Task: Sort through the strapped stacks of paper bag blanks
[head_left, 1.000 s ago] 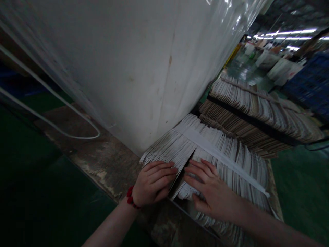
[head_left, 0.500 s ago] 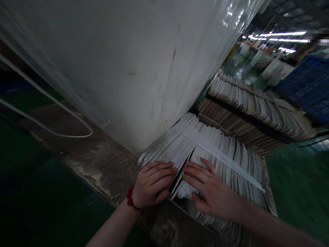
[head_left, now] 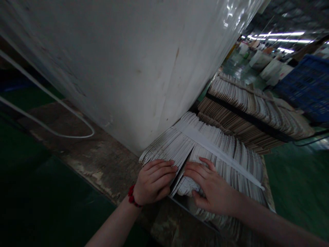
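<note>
Bright strip lights (head_left: pixel 285 34) glow beneath a dark ceiling (head_left: pixel 303 13), above a green floor (head_left: pixel 295 178).

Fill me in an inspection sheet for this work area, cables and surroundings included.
Surface: worn brown board, edge chipped, over a green floor.
Job's things: row of thin sheets, white strip across them; they part at one narrow split.
Clutter: second bundle behind, dark band along it.
Hands: left hand, red bracelet at its wrist, lies left of the split; right hand lies right of it.
Cables: white cord loop at left; purpose unclear.
Surroundings: large pale block, blue crate, ceiling lights.
</note>
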`<state>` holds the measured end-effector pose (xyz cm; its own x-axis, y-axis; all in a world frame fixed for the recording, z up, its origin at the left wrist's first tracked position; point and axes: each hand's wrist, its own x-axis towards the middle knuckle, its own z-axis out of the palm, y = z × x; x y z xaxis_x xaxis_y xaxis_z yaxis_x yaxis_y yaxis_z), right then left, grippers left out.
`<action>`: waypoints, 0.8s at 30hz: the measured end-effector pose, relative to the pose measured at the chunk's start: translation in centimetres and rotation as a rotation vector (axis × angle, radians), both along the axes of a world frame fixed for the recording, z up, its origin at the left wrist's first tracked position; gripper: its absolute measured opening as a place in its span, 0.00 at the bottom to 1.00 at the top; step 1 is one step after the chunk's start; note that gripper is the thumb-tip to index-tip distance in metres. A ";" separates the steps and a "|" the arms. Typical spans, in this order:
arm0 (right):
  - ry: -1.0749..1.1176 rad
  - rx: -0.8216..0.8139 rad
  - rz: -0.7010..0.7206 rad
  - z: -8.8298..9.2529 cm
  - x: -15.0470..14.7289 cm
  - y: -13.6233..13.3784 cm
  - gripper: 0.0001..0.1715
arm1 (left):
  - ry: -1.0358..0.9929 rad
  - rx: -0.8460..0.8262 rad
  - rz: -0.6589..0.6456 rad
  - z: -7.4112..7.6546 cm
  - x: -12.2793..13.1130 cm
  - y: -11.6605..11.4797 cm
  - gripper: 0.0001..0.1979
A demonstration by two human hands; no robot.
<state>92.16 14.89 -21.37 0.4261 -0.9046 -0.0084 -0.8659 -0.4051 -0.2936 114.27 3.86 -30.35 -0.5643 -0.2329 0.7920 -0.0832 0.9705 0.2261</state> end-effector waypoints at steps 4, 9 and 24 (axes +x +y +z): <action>-0.010 -0.012 -0.012 0.0 0.1 -0.1 0.36 | -0.017 -0.004 -0.022 -0.2 0.2 -0.2 0.14; 0.017 -0.010 0.021 0.1 0.0 -0.1 0.40 | -0.038 -0.005 -0.027 -0.1 0.3 -0.3 0.13; 0.076 -0.017 0.080 1.1 1.2 -2.0 0.19 | -0.034 0.011 -0.010 -0.5 0.3 -0.4 0.14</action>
<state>93.37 12.91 -20.32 0.4957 -0.8680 -0.0285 -0.8500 -0.4781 -0.2209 114.54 3.50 -30.84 -0.5932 -0.2354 0.7699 -0.0810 0.9689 0.2338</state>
